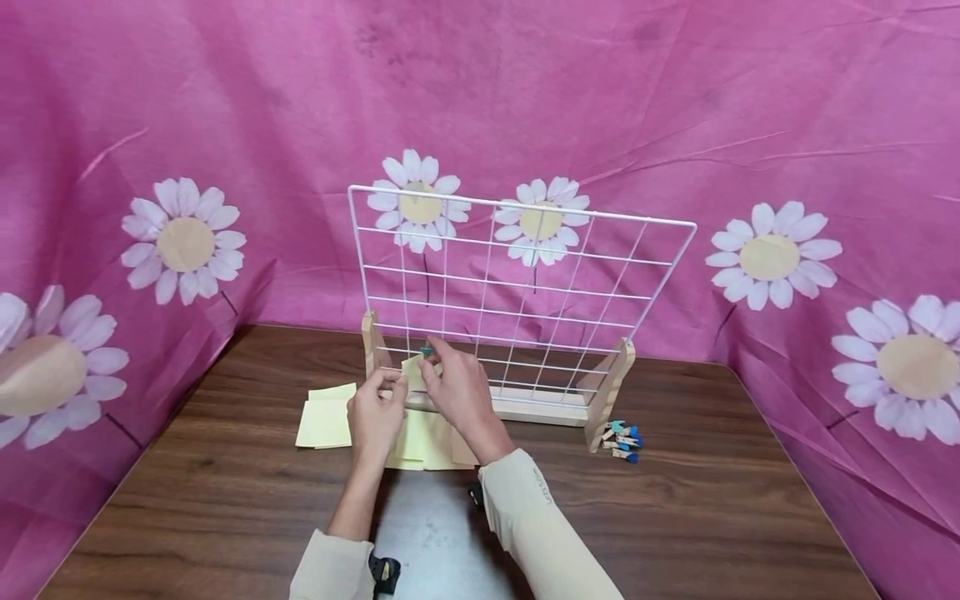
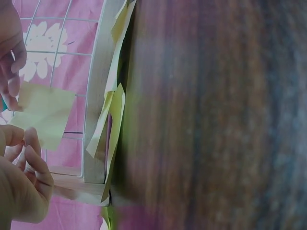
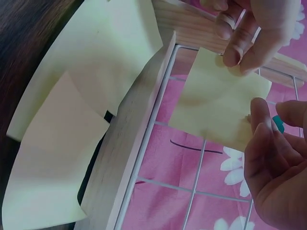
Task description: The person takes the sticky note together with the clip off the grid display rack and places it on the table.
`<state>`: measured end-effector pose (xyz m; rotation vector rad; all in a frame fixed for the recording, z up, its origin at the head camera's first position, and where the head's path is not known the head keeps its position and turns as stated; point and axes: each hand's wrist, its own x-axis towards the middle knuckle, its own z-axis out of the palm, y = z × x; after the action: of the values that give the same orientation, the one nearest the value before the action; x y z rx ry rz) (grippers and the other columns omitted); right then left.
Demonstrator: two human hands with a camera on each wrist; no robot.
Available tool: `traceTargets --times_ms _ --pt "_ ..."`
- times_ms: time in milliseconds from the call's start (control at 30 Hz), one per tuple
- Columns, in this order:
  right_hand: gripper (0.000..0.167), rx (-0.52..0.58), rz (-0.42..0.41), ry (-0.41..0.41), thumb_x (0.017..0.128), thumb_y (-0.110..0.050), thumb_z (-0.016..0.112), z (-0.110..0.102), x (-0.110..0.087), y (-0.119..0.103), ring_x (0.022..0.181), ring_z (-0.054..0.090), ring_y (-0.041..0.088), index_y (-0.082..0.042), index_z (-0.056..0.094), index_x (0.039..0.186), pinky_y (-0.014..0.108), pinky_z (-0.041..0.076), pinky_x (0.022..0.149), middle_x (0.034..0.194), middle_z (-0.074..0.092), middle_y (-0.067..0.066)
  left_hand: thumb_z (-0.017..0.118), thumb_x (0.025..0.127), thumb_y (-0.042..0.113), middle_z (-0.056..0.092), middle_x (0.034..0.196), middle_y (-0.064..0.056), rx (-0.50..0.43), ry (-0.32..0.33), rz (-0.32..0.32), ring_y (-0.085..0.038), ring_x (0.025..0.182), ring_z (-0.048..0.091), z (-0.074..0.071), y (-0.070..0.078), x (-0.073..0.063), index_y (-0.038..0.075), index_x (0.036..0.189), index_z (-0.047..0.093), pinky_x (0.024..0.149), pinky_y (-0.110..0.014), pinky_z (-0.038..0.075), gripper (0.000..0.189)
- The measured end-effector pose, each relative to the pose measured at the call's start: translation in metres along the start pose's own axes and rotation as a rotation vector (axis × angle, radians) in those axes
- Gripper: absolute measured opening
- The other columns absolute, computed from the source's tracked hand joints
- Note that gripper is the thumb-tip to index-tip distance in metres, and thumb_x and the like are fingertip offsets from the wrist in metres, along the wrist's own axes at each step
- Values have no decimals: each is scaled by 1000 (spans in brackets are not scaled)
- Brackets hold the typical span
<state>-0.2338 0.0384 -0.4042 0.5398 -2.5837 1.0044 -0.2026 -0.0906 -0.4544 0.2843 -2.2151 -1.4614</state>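
Observation:
My left hand (image 1: pixel 377 417) pinches the edge of a yellow sticky note (image 3: pixel 218 98) between thumb and fingers. The note stands against the lower left part of a white wire grid (image 1: pixel 517 317). At the note's other edge, my right hand (image 1: pixel 461 387) holds a small teal clothespin (image 3: pixel 278 124), mostly hidden by the fingers. In the left wrist view the note (image 2: pixel 45 115) spans the gap between both hands. Whether the clothespin bites the note or a wire cannot be told.
The grid stands in a wooden base (image 1: pixel 540 408) with side supports. Yellow notes (image 1: pixel 326 417) lie to the left, and more notes (image 1: pixel 427 442) lie before the base, one peach-coloured. Small blue and teal clothespins (image 1: pixel 622 442) are heaped by the right support. Behind hangs a pink flowered cloth (image 1: pixel 600 100).

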Motion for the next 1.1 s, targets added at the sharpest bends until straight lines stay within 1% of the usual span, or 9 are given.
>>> traceTargets --times_ms 167,267,367,567,633,800,900,1000,1100 --pt "29 25 15 55 99 -19 67 2 1 2 70 73 13 -4 69 124 35 58 70 99 77 7 68 93 14 73 82 -5 -6 -12 11 -10 51 64 1 2 0 7 100 75 57 -27 46 11" --pt "29 39 21 77 99 -19 68 2 2 2 66 72 12 -4 70 123 37 58 73 99 77 8 68 93 13 73 82 -5 -10 -15 17 -10 51 64 1 2 0 7 99 75 56 -25 46 11" --pt "27 42 27 96 98 -18 68 3 3 2 66 73 14 -5 71 121 40 58 74 98 77 9 68 93 12 72 81 -4 -11 -19 17 -9 51 64 1 3 1 7 99 75 56 -25 46 11" --pt "19 50 39 113 98 -18 69 4 1 1 60 70 10 -9 73 114 39 57 71 94 77 5 69 93 12 72 80 -4 -10 -23 35 -12 52 65 0 6 0 7 99 75 56 -26 46 10" --pt "16 46 26 125 97 -18 70 5 1 1 60 69 10 -10 74 110 38 56 69 91 77 3 69 93 13 72 80 -3 -4 -24 35 -12 53 65 0 6 0 8 99 75 56 -26 46 10" --pt "8 22 -54 185 96 -17 71 9 1 3 64 68 14 -11 76 98 37 53 62 80 76 -3 69 93 13 72 81 -4 9 -30 26 -12 54 65 0 5 0 7 99 75 56 -27 46 11" --pt "6 15 -91 229 94 -15 73 11 0 5 59 66 12 -12 78 93 34 50 58 75 75 -5 69 93 13 72 82 -4 11 -31 23 -15 54 66 -1 6 -1 7 99 75 56 -28 46 11" --pt "4 39 -106 263 92 -13 74 13 0 7 52 61 8 -13 79 92 31 49 55 73 74 -5 69 93 14 72 82 -5 14 -32 18 -19 55 68 -3 6 -1 7 99 75 57 -29 46 11" --pt "5 114 -95 271 93 -12 74 13 -1 6 46 59 3 -12 79 94 26 50 54 75 75 -1 68 93 14 72 82 -5 20 -36 12 -19 56 68 -4 6 -1 6 99 74 59 -31 47 11"
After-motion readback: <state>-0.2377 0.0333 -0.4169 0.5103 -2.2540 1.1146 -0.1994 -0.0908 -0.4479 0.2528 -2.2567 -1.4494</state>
